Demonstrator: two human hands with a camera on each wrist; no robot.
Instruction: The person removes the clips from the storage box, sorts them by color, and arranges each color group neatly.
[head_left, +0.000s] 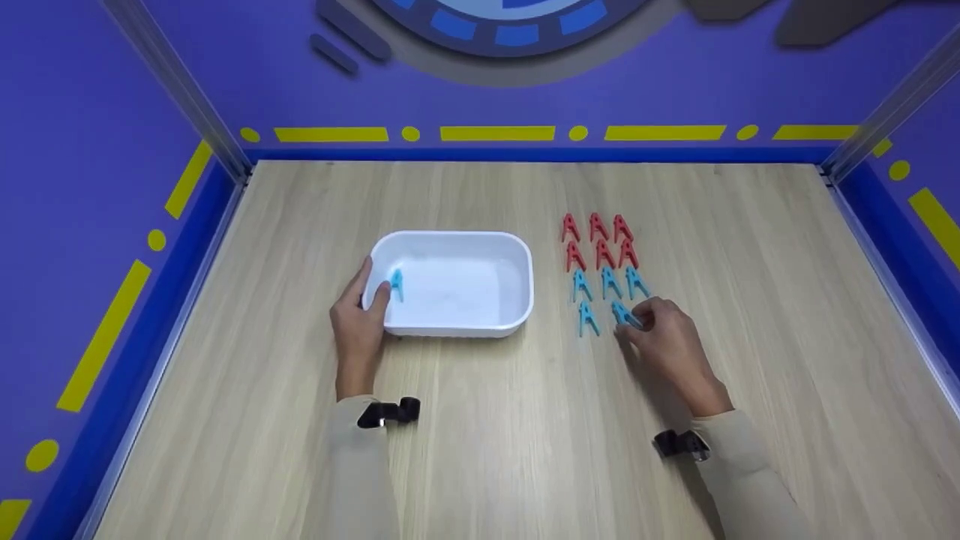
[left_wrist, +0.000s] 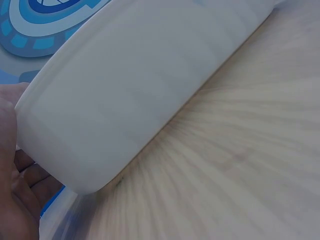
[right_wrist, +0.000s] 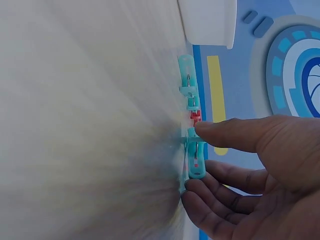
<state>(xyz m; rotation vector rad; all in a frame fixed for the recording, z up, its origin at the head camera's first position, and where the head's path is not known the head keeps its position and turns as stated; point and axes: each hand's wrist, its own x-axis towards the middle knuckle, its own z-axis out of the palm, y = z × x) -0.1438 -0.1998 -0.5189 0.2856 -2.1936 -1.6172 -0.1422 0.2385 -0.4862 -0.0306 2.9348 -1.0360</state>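
Observation:
A white plastic basin [head_left: 457, 326] stands on the table. My left hand [head_left: 358, 319] grips its left end, thumb over the rim and fingers along the outer wall. Inside, close to that thumb, lies one blue clothespin [head_left: 397, 285]. My right hand [head_left: 671, 341] is at the nearest right blue clothespin [head_left: 625, 315] of a group, pinching it between thumb and fingers; in the right wrist view the thumb [right_wrist: 230, 134] meets one end of this clothespin [right_wrist: 196, 157] and the fingertips the other. It is still low at the tabletop.
Several other blue clothespins [head_left: 581, 286] lie in rows right of the basin. Behind them are two rows of red clothespins [head_left: 600, 226]. The wooden table [head_left: 480, 450] is bounded by a blue wall [head_left: 480, 105] at the back and side panels left and right.

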